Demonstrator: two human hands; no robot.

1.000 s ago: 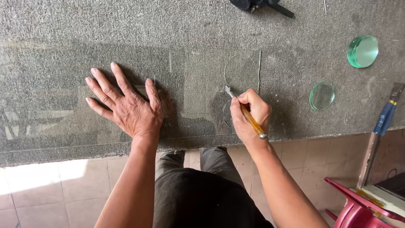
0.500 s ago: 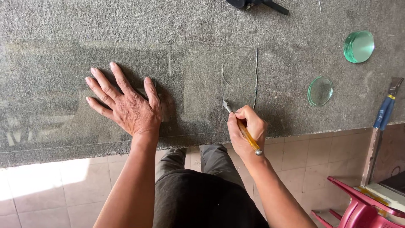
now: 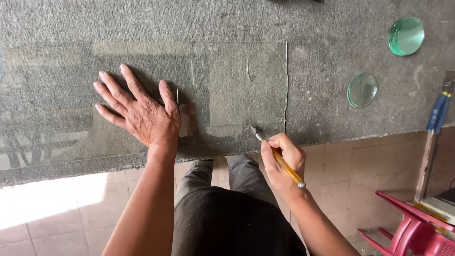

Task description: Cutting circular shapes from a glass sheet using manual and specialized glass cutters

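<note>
A clear glass sheet point(image 3: 227, 80) lies flat on a grey carpeted table point(image 3: 142, 23); faint round scored lines show on it near its right edge. My left hand point(image 3: 140, 111) presses flat on the glass with its fingers spread. My right hand point(image 3: 279, 161) grips a yellow-handled glass cutter point(image 3: 277, 155) like a pen. The cutter's metal tip touches the glass near the table's front edge, just left of the sheet's right edge.
Two round green-tinted glass discs lie to the right, one point(image 3: 362, 90) nearer and one point(image 3: 406, 36) further back. A blue-handled tool point(image 3: 436, 116) leans at the far right. A red plastic stool point(image 3: 417, 232) stands on the tiled floor.
My right hand has drawn the cutter back toward me along the glass, from mid-sheet down to the front edge. My left hand has stayed flat in place.
</note>
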